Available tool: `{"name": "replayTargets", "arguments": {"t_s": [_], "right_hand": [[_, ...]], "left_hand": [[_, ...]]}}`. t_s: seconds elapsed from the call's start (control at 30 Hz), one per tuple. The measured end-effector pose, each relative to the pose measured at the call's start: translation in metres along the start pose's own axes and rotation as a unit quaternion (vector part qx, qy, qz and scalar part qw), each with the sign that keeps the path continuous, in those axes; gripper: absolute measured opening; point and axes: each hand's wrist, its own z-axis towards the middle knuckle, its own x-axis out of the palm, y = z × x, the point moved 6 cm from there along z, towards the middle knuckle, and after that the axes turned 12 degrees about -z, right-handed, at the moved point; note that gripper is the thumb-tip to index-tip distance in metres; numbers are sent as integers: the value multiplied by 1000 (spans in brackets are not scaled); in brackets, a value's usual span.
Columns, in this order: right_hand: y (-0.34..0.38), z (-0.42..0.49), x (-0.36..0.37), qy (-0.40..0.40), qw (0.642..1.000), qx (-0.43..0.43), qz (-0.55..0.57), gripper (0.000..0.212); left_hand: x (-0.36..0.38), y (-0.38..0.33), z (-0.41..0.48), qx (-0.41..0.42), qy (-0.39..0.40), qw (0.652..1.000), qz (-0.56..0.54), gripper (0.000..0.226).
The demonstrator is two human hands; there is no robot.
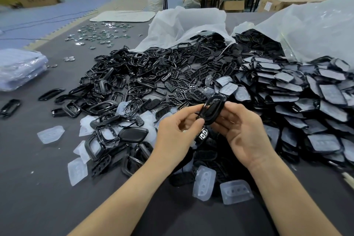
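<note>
Clear plastic film wraps a flat stack (pixel 19 69) at the far left of the grey mat (pixel 47 188), set apart from the loose parts, probably to keep it clean. Translucent silicone button pads (pixel 50 134) lie strewn just right of it, face up and easy to pick singly. Small silver-and-green circuit boards (pixel 99 34) are scattered further back, spread thin for the same reason. Next comes the heap of glossy black plastic frames (pixel 115 86), spilling from a white plastic sack (pixel 189 23) so it sits within reach. Above the heap's near edge, the left hand (pixel 176 134) pinches the left edge of a black oval plastic key-fob shell (pixel 211 111) between thumb and fingertips. The shell is held off the pile and tilted toward the camera, likely so its inside shows while a part is seated. The right hand (pixel 245 136) grips the shell's other edge with curled fingers, apparently bracing it against the left hand's push. Further right, black shells fitted with pads (pixel 306 101) overlap in rows, seemingly the finished lot, before a second white sack (pixel 316 30)
</note>
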Motion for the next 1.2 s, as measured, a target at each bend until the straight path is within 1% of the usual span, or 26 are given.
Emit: {"name": "replayTargets", "arguments": {"t_s": [0.07, 0.23, 0.4, 0.53, 0.63, 0.77, 0.93, 1.07, 1.2], "right_hand": [[-1, 0, 0, -8, 1000, -13, -12, 5], [-3, 1, -1, -17, 999, -17, -46, 9], [0, 0, -2, -21, 997, -30, -68, 20], [1, -1, -4, -40, 994, -45, -89, 19], [0, -1, -5, -51, 992, -48, -103, 19], [0, 0, -4, -47, 993, -49, -93, 17], [-1, 1, -2, -29, 996, -39, -72, 12], [-2, 1, -1, -22, 996, -34, -74, 13], [-2, 0, 0, -17, 998, -36, -53, 12]], "left_hand": [[-1, 0, 0, 6, -1, 1000, 14, 41], [-1, -1, 1, 23, 8, 999, 48, 40], [1, 1, 0, 41, 20, 997, 59, 41], [2, 1, -1, 53, 24, 996, 66, 41], [4, -2, -1, 70, 35, 994, 75, 47], [4, -2, -2, 72, 28, 995, 68, 49], [3, -1, -1, 55, 9, 997, 52, 44], [3, 2, -1, 40, 8, 998, 44, 39], [2, 2, -2, 39, 5, 998, 39, 43]]}}
